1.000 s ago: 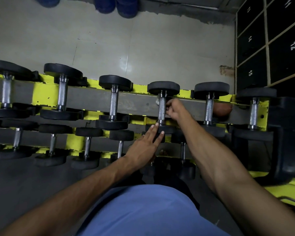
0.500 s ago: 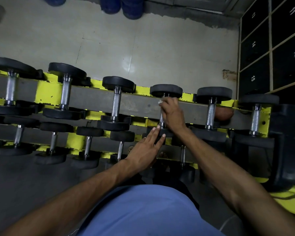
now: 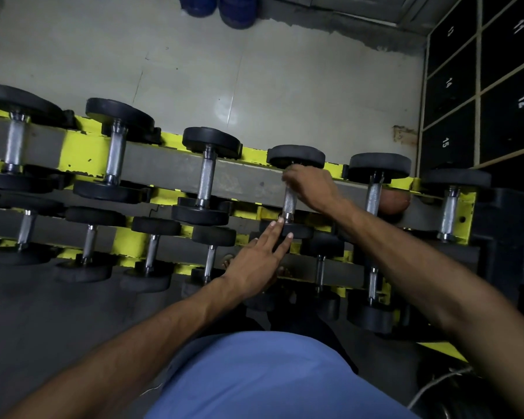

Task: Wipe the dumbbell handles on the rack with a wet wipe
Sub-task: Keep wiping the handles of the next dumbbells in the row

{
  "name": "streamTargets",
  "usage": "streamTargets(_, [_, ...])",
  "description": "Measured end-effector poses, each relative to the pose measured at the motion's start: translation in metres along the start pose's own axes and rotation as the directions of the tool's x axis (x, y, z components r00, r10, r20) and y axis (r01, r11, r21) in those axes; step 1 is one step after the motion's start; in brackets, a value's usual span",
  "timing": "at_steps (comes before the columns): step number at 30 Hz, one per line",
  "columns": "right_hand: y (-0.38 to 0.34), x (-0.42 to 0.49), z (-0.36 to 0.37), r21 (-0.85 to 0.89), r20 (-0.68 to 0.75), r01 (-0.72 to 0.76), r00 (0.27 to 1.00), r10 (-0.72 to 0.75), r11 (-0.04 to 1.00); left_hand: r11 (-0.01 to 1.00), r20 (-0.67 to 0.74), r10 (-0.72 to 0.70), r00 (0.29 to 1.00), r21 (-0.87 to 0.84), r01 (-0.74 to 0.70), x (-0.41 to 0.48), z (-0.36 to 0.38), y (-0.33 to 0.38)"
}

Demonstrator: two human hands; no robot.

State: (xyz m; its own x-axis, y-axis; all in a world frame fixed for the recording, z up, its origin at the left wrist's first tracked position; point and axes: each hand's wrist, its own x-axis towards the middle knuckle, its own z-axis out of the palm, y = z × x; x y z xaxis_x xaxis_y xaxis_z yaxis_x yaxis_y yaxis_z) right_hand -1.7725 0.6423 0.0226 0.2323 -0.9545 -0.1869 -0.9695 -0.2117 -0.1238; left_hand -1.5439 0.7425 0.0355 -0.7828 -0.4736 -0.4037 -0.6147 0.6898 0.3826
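left hand [image 3: 259,260], fingers straight, still steadies the near black rubber plate [image 3: 298,231] of the fourth dumbbell on the yellow-and-grey steel rack [image 3: 85,152]. its knurled steel handle [image 3: 288,204] now lies bare: the right hand [image 3: 310,186], curled round it, has slid to the far end, wet wipe hidden. this pass seems complete.

A two-tier dumbbell rack [image 3: 82,152] runs left to right across the floor [image 3: 194,71]. Six dumbbells [image 3: 206,179] lie crosswise on the upper tier [image 3: 248,181], the fourth dumbbell [image 3: 295,157] right of centre; more lie on the lower tier [image 3: 176,252] in front. Numbered lockers [image 3: 508,101] stand behind the rack's right end.
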Motion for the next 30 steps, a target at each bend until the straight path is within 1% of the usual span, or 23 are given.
streamTargets(1, [-0.001,-0.005,0.006,0.022,-0.001,0.023,1.000,-0.023,0.999,1.000,0.002,-0.003,1.000,-0.006,0.003,0.000,0.000,0.001])
streamTargets(2, [-0.005,-0.012,0.013,0.034,0.039,0.089,0.995,-0.090,0.995,1.000,0.003,-0.006,1.000,-0.010,0.006,0.000,0.000,0.001])
streamTargets(4, [-0.013,-0.025,0.022,0.034,0.122,0.234,0.964,-0.236,0.972,1.000,0.004,-0.013,1.000,-0.004,0.013,0.001,0.001,0.002])
streamTargets(5, [-0.011,-0.028,0.024,0.027,0.124,0.266,0.956,-0.267,0.964,1.000,-0.001,-0.017,1.000,-0.004,0.017,0.001,0.002,0.001])
streamTargets(6, [-0.007,-0.028,0.022,0.031,0.083,0.256,0.963,-0.258,0.966,1.000,-0.008,-0.021,1.000,-0.004,0.021,0.002,0.004,0.001])
streamTargets(7, [-0.002,-0.028,0.021,0.043,0.017,0.211,0.977,-0.212,0.977,1.000,-0.014,-0.026,1.000,-0.002,0.026,0.002,0.004,0.003])
streamTargets(8, [0.001,-0.029,0.019,0.084,-0.033,0.139,0.990,-0.136,0.987,0.999,-0.016,-0.033,0.999,-0.001,0.033,0.002,0.003,0.003])
streamTargets(9, [0.003,-0.031,0.018,0.142,-0.046,0.084,0.996,-0.078,0.986,0.999,-0.025,-0.044,0.999,-0.003,0.044,0.002,0.003,0.004])
streamTargets(10, [0.003,-0.036,0.019,0.199,-0.026,0.070,0.997,-0.067,0.977,0.998,-0.039,-0.058,0.998,-0.003,0.058,0.002,0.004,0.008])
streamTargets(11, [0.001,-0.043,0.020,0.238,0.014,0.087,0.996,-0.093,0.967,0.998,-0.059,-0.065,0.996,0.004,0.065,0.004,0.005,0.013])
streamTargets(13, [0.002,-0.061,0.024,0.266,0.095,0.114,0.985,-0.144,0.957,0.997,-0.104,-0.060,0.993,0.038,0.064,0.011,0.007,0.025])
streamTargets(14, [0.009,-0.069,0.025,0.272,0.095,0.102,0.987,-0.133,0.957,0.997,-0.124,-0.054,0.991,0.054,0.061,0.017,0.009,0.032])
streamTargets(17, [0.049,-0.092,0.022,0.321,0.022,-0.006,1.000,-0.001,0.947,0.998,-0.178,-0.022,0.984,0.048,0.031,0.040,0.010,0.062])
streamTargets(19, [0.083,-0.111,0.022,0.334,-0.010,-0.039,0.999,0.045,0.942,0.999,-0.178,-0.006,0.984,0.031,0.012,0.059,0.013,0.089])
streamTargets(21, [0.110,-0.130,0.025,0.321,-0.021,-0.048,0.998,0.058,0.946,1.000,-0.171,0.002,0.985,0.007,-0.001,0.078,0.020,0.119])
streamTargets(23, [0.126,-0.143,0.025,0.299,-0.030,-0.027,0.999,0.037,0.954,1.000,-0.162,0.007,0.987,-0.008,-0.009,0.097,0.026,0.150])
streamTargets(24, [0.129,-0.145,0.022,0.259,-0.030,-0.010,0.999,0.018,0.966,1.000,-0.154,0.001,0.988,-0.012,-0.003,0.105,0.029,0.163])
streamTargets(27, [0.138,-0.146,0.014,0.126,0.003,0.080,0.997,-0.081,0.989,0.997,-0.160,-0.074,0.984,-0.029,0.070,0.118,0.033,0.194])
streamTargets(30, [0.154,-0.145,0.014,0.017,0.040,0.168,0.985,-0.169,0.986,0.992,-0.165,-0.123,0.979,-0.038,0.119,0.120,0.035,0.206])
